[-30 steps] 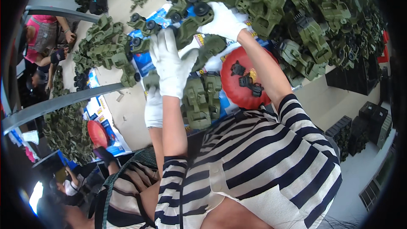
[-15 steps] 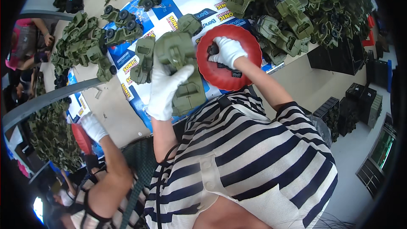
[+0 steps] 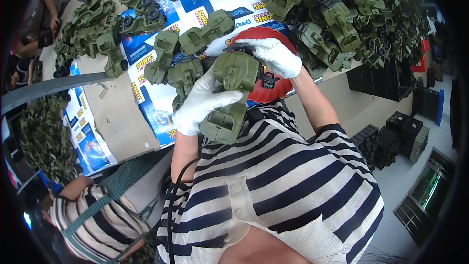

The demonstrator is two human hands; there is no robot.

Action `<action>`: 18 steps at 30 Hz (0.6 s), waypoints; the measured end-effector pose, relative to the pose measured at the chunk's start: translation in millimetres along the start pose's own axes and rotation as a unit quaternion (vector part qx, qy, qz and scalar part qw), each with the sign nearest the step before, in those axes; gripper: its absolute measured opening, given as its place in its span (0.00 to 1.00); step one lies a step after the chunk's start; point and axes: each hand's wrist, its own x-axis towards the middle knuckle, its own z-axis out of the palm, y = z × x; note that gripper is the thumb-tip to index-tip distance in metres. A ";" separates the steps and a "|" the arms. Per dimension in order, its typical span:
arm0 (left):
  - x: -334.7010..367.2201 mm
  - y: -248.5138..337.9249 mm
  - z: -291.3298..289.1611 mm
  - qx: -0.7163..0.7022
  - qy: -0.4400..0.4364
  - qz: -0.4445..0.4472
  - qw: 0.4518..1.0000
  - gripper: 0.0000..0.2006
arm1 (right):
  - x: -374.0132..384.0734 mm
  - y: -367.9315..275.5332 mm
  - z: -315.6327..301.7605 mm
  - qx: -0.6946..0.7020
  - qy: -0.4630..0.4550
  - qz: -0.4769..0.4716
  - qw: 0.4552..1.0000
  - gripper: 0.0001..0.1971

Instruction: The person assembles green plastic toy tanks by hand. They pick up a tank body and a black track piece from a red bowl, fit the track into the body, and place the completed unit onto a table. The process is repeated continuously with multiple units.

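My left hand (image 3: 202, 105), in a white glove, grips a green toy military truck (image 3: 225, 123) by its side, thumb across the middle. My right hand (image 3: 276, 56), also gloved, is at the truck's far end. Its fingers pinch a dark plastic part (image 3: 238, 48) against the truck; the exact contact is partly hidden. Below and behind them lies a red scalloped bowl (image 3: 286, 90), with another black plastic piece (image 3: 268, 80) in it. Beside my left hand, more green truck bodies (image 3: 163, 54) rest on the printed sheets.
Heaped green toy trucks (image 3: 337, 19) cover the far right of the table. Another group (image 3: 95, 32) lies at the left by a grey curved bar (image 3: 58, 88). A co-worker in a striped top (image 3: 97, 205) is at lower left. Dark crates (image 3: 400, 132) stand on the floor at right.
My left hand has lifted the truck and moved it right, over the bowl's edge. My right hand has come up from inside the bowl to the truck with a dark part. The co-worker's gloved hand left view.
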 end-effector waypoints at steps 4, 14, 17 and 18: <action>-1.0 1.1 0.5 -0.022 -0.004 -0.012 1.000 0.37 | -2.8 6.2 -2.7 0.044 -0.017 -0.012 0.999 0.28; -4.6 -0.7 0.0 -0.019 0.022 -0.017 0.999 0.36 | 0.5 6.2 -20.7 -0.081 -0.045 0.007 0.996 0.26; -5.3 -0.2 2.1 -0.035 0.041 -0.014 0.998 0.36 | 2.7 -2.9 -12.8 -0.126 -0.050 -0.020 0.991 0.26; -5.6 -0.9 3.7 -0.052 0.048 -0.016 0.997 0.37 | 2.5 -15.1 -1.5 -0.142 -0.058 -0.051 0.987 0.26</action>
